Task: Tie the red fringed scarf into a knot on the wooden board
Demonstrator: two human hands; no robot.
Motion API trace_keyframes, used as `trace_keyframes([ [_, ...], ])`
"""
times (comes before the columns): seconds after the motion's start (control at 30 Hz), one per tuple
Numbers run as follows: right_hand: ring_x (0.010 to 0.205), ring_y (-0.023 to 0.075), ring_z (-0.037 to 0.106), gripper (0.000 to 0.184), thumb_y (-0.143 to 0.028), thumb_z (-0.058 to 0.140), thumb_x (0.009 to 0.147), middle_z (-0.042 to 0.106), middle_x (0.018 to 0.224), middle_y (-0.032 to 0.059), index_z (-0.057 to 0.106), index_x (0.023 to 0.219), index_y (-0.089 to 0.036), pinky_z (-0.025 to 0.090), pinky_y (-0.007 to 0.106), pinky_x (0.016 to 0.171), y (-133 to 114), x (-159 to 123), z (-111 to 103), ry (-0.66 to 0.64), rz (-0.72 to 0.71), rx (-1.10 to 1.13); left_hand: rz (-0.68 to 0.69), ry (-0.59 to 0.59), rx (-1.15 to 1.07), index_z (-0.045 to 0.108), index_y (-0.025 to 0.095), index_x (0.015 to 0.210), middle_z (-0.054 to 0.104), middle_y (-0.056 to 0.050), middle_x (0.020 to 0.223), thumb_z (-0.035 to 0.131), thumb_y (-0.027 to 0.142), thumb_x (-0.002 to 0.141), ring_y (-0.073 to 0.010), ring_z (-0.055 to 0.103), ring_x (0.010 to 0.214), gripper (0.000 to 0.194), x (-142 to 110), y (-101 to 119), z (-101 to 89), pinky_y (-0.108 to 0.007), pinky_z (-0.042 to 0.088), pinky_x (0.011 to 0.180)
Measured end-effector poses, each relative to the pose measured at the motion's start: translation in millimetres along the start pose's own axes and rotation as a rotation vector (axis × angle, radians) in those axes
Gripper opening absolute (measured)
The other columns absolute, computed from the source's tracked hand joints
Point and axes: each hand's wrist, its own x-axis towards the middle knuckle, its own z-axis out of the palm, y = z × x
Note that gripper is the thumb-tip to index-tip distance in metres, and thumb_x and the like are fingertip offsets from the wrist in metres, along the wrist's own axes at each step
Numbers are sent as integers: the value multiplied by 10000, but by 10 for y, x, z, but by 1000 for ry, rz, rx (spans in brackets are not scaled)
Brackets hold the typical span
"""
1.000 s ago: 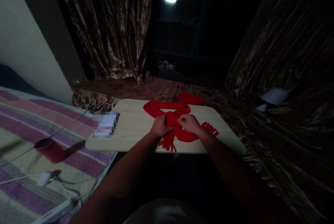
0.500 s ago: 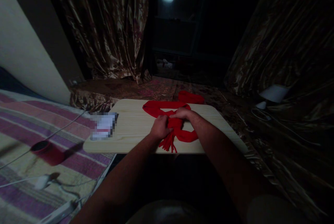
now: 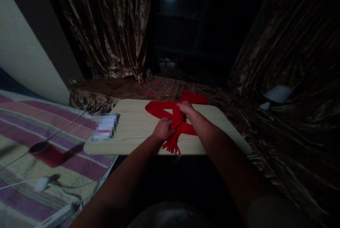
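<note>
A red fringed scarf (image 3: 159,109) lies looped on a light wooden board (image 3: 132,132). My left hand (image 3: 162,129) is closed on the scarf near its crossing, just above the fringe (image 3: 172,146) at the board's front edge. My right hand (image 3: 185,108) reaches further back and pinches the scarf where the loop crosses. Another part of the scarf (image 3: 195,97) hangs off the board's far edge.
A small white packet (image 3: 103,126) lies on the board's left end. To the left is a striped bedcover (image 3: 32,132) with a red cup (image 3: 45,152), white cables and a power strip (image 3: 55,215). Shiny brown curtains hang behind and at the right. A white lamp (image 3: 277,95) sits at the right.
My right hand has moved away from me, from beside the left hand to the loop's far side, carrying the scarf end with it. The right-hand fringe is no longer visible. My left hand stayed put.
</note>
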Motion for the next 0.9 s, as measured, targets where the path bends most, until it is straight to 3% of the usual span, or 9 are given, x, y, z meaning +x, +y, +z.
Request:
trace_keyframes([
  [0.1,508,102,474,323,-416,565,938,589,597,5,673,915,-113,363,214,482,2,7,-88,-64,74,39,-14,3,11,713,199,940,669,-104,1008,733,313,774,-272,583,1011,202,-2,-1,-2,-376,466,920],
  [0.23,512,97,505,307,-414,815,730,638,627,3,680,752,-139,386,222,500,50,3,-205,-394,23,-217,21,23,7,715,187,1014,676,-106,1028,731,311,776,-278,581,1029,269,-7,-14,-1,-384,465,935],
  [0.3,550,102,539,259,-323,860,651,664,666,2,686,709,-140,393,217,515,56,7,-217,-451,-27,-376,46,28,3,715,184,1043,678,-104,1037,730,313,778,-278,580,1031,295,-8,-23,7,-384,465,933],
  [0.4,568,104,551,167,-254,812,679,666,660,-5,695,708,-139,385,207,516,20,14,-163,-383,-69,-340,61,27,6,724,188,995,677,-98,1009,721,310,788,-267,585,1000,240,-7,-38,26,-374,465,911],
  [0.53,546,89,540,198,-299,613,887,680,711,0,693,968,-137,376,190,503,-39,35,-93,18,-22,225,45,32,7,727,185,959,678,-94,987,690,308,819,-254,587,957,190,-2,-51,46,-361,465,878],
  [0.6,520,87,522,277,-374,542,942,676,716,5,677,1013,-143,351,193,478,-22,56,-115,83,15,347,41,28,-6,730,190,988,680,-91,1000,693,310,818,-253,586,971,212,-3,-53,47,-359,462,883],
  [0.67,512,89,508,342,-475,583,914,660,684,3,692,920,-151,328,202,468,29,78,-161,-70,-15,227,37,24,-24,734,197,1018,681,-89,1016,702,310,811,-251,587,985,238,-5,-52,44,-360,459,898],
  [0.77,561,108,524,363,-507,772,733,636,637,2,699,720,-152,350,221,505,111,99,-194,-356,-112,-243,46,19,-44,734,197,1076,683,-96,1045,708,306,807,-253,588,999,292,-8,-48,38,-367,455,916],
  [0.9,628,158,579,226,-273,863,554,624,600,11,696,644,-151,392,239,545,115,101,-96,-426,-98,-518,78,-4,-36,727,213,1128,686,-88,1049,700,312,819,-249,589,987,326,-10,-49,35,-363,458,902],
])
